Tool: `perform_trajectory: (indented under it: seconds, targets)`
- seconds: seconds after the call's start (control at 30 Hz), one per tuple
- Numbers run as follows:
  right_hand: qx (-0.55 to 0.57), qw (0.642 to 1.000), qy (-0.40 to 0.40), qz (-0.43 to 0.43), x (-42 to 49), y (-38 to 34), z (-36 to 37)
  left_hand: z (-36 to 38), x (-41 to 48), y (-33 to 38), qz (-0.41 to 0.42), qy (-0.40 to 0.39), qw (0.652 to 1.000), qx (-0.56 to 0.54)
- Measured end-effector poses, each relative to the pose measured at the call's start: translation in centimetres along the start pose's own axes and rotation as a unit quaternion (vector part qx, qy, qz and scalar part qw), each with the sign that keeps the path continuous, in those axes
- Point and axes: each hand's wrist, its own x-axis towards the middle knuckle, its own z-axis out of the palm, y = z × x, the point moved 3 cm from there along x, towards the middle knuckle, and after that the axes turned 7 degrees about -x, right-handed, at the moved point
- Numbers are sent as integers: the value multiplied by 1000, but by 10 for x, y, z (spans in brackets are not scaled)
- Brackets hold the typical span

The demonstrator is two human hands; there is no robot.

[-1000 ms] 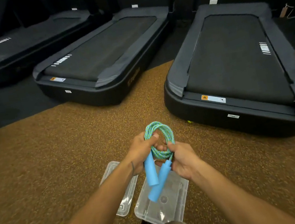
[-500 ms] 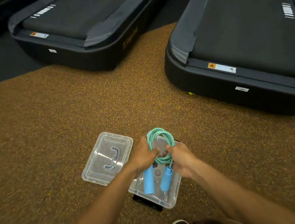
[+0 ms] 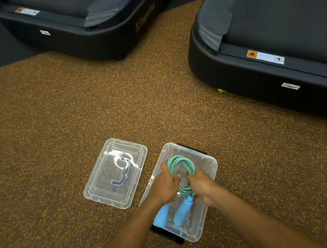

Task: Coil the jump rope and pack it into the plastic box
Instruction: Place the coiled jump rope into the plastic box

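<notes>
Jump rope [image 3: 180, 164] is a green-blue braided cord coiled into a loop, with smooth light-blue handles [image 3: 182, 210]. Both hands, left hand [image 3: 164, 186] and right hand [image 3: 204, 186], have fingers clamped on it inside the clear plastic box [image 3: 210, 172], lower centre. Matching see-through lid [image 3: 103, 186] lies left on speckled brown floor [image 3: 48, 122].

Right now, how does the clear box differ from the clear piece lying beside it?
The plastic box is deep and holds the jump rope, with both hands in it; the lid is flat, shallow and holds nothing. The lid has a blue handle; the box shows none. Both are clear, rectangular plastic on the floor.
</notes>
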Motion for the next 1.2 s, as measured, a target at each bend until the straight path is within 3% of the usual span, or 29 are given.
perform_trajectory:
  seconds: [0.1, 0.4, 0.63, 0.8, 1.0, 1.2]
  targets:
    - [-6, 1000, -11, 15, 10, 1, 4, -1, 11, -3, -45, 18, 998, -37]
    - [-39, 998, -10, 46, 19, 3, 6, 5, 27, -4, -31, 13, 997, -67]
    - [-59, 994, -6, 87, 31, 3, 15, 19, 46, -23, -66, 0, 988, -141]
    - [-159, 982, 17, 97, 93, 34, 31, 27, 40, -27, -71, -29, 997, -11]
    - [-319, 946, 61, -12, 54, 7, 22, 36, 35, -23, -60, -21, 983, 170]
    - [-368, 927, 79, 4, 58, 5, 22, 38, 40, -29, -40, 27, 986, 157]
